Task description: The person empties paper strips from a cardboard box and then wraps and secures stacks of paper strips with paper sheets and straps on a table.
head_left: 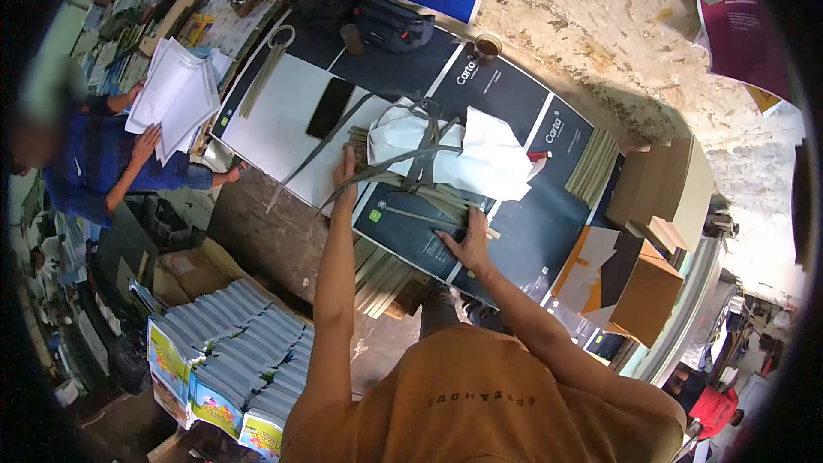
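On the table lies a bundle of thin greenish-brown strips (441,199) under a crumpled white sheet (497,154). Dark grey straps (420,167) cross over the sheet and trail off to the left. My left hand (345,170) rests against the left end of the bundle, fingers extended upward. At the right end of the strips is my right hand (469,244), its thumb spread away from the fingers, which touch the strip ends. Part of the bundle is hidden by the sheet. A black phone (331,108) lies to the left, on a white board (283,124).
Another person (94,159) at the left handles white papers (176,99). More strips (591,165) lie at the table's right, beside cardboard boxes (656,184). A cup (487,47) and a dark bag (394,21) stand at the back. Stacked booklets (231,339) sit lower left.
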### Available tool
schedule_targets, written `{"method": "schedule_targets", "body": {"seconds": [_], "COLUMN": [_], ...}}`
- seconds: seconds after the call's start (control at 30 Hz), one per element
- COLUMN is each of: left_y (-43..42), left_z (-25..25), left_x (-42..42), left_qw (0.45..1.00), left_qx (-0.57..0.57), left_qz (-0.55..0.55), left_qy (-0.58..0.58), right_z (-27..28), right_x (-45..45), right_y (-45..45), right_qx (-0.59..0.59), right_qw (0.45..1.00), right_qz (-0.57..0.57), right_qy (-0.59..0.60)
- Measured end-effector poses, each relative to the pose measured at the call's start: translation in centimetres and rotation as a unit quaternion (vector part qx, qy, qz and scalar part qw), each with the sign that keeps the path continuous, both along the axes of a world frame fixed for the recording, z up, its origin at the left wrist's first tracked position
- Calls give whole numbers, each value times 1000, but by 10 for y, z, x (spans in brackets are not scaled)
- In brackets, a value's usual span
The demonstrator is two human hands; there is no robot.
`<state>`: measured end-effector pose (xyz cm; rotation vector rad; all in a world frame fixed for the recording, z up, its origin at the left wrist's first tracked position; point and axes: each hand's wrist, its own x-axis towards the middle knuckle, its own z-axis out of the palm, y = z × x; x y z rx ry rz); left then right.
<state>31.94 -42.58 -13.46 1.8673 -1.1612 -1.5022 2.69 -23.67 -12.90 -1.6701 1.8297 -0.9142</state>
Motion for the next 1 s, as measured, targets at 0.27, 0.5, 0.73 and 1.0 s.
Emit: {"method": "schedule_targets", "body": {"seconds": [0.27, 0.5, 0.73, 1.0], "left_y": [86, 116, 66, 22], "left_z": [12, 71, 29, 85], "left_x": [-51, -139, -130, -127], "left_qw": [932, 912, 913, 899], "left_qx": [-243, -248, -332, -340], "left_qz": [94, -32, 31, -102], "left_qy": [-252, -326, -236, -256], "right_z": [65, 51, 56, 74], "right_x": [-19, 8, 22, 15], "right_y": [-15, -41, -52, -40], "right_qx": [-53, 35, 139, 28], "right_qw": [995, 966, 964, 984], "right_qz": [-11, 103, 73, 56], "right_qy": [87, 233, 213, 164]}}
